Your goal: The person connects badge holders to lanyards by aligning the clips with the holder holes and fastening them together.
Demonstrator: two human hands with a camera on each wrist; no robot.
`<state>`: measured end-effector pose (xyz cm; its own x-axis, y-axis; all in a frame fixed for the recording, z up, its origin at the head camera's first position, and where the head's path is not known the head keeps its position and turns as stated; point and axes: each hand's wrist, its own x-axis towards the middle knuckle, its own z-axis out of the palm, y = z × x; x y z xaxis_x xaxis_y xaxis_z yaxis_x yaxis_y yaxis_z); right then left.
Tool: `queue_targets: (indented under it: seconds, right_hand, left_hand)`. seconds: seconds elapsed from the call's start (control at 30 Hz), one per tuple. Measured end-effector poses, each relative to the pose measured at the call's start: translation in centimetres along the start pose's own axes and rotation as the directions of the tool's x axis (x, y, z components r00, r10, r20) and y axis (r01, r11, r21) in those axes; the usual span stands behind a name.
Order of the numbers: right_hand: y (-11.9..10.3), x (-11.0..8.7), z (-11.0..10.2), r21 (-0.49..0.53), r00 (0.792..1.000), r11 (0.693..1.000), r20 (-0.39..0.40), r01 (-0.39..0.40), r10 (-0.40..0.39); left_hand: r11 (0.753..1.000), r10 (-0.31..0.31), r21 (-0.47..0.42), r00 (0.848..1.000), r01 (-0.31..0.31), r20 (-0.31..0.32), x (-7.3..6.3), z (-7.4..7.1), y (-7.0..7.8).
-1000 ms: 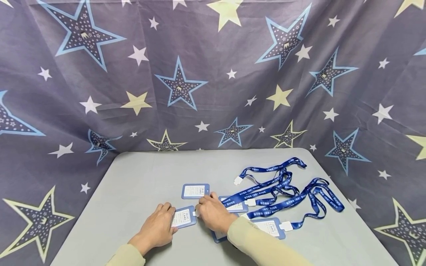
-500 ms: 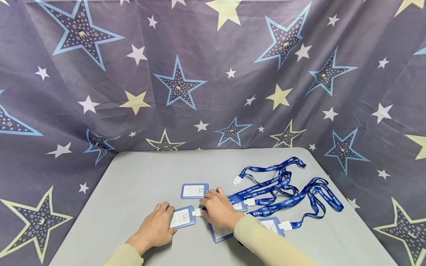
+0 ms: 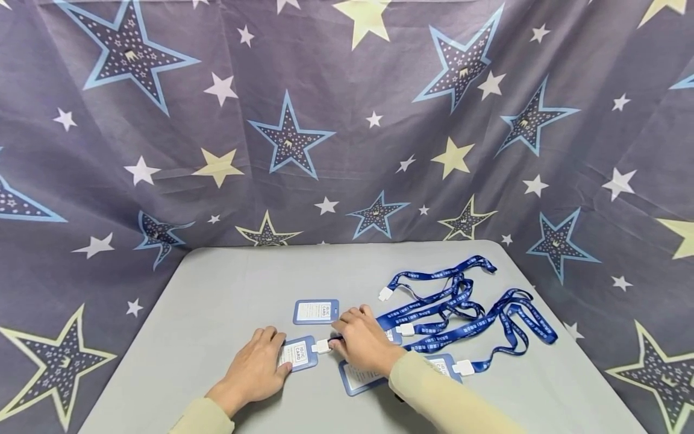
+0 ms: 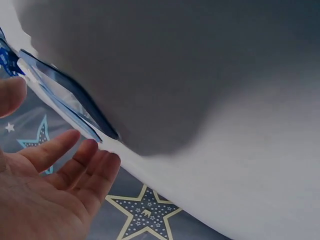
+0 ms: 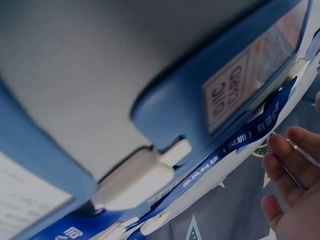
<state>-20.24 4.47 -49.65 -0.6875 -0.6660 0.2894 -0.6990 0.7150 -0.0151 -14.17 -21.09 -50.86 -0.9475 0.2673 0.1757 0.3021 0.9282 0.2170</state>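
Note:
My left hand [image 3: 260,364] grips a blue badge holder [image 3: 305,352] by its left end, fingers along the far edge and thumb at the near edge. In the left wrist view that holder [image 4: 82,97] lies between the thumb and the fingers. A white clip [image 3: 321,346] is joined to the holder's right end. Just right of the clip, my right hand [image 3: 363,337] pinches the dark blue lanyard strap, most of which the hand hides. Under the right forearm lies another badge holder [image 3: 355,380], partly covered.
Behind the hands lies a badge holder [image 3: 316,311] without a lanyard. Several blue printed lanyards [image 3: 461,295] spread over the right of the grey table [image 3: 233,277], with white clips [image 3: 463,367] on their ends. A star-patterned cloth [image 3: 325,120] hangs behind the table.
My right hand has slid right, off the white clip and along to the strap, so the clip now shows between the hands. The left hand stays on the badge holder.

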Motion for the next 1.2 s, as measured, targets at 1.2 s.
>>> queue_targets:
  seconds: [1.2]
  right_hand:
    - [3.0, -3.3, -1.0, 0.045, 0.987, 0.99, -0.088, -0.134, 0.137]
  left_hand:
    - [0.999, 0.033, -0.015, 0.998, -0.034, -0.052, 1.0, 0.6, 0.9]
